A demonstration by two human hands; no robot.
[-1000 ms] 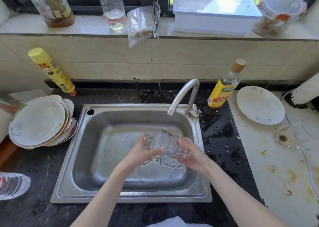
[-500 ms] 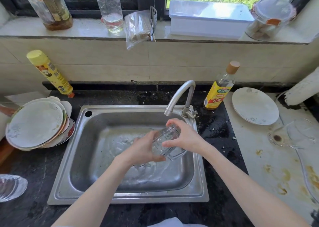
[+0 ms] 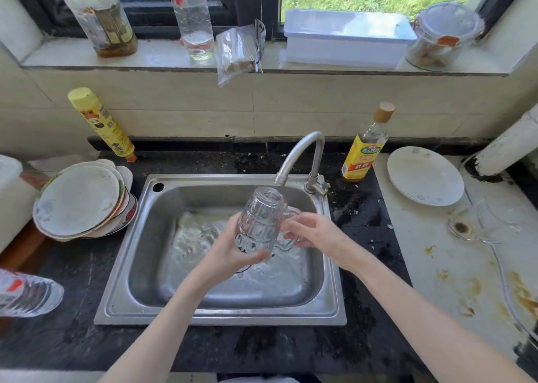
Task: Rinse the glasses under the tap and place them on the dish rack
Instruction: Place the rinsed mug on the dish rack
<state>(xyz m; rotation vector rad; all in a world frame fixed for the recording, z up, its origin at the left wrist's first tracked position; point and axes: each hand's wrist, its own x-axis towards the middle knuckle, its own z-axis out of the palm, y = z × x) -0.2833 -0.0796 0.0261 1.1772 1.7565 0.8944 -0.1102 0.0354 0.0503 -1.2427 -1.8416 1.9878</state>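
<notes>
A glass mug is held over the middle of the sink, turned bottom up, with its base just below the mouth of the tap. The left hand wraps round the low part of the mug, thumb in front, and hides the rim. The right hand is at the mug's handle, on the right side. Its fingers curl there, but the glass is see-through and I cannot tell if they really hold the handle or only touch it. I cannot tell if water is coming from the tap; the sink floor is wet and rippled.

On the far right a second glass lies on the pale counter. It is blurry and hard to make out. At the left edge a clear bottle is cut off by the picture. A stack of plates sits left of the sink, close to its rim. One plate sits to the right, past a yellow bottle by the tap. There is open room in the sink on the left and near sides of the mug. The tap is close on the far side.
</notes>
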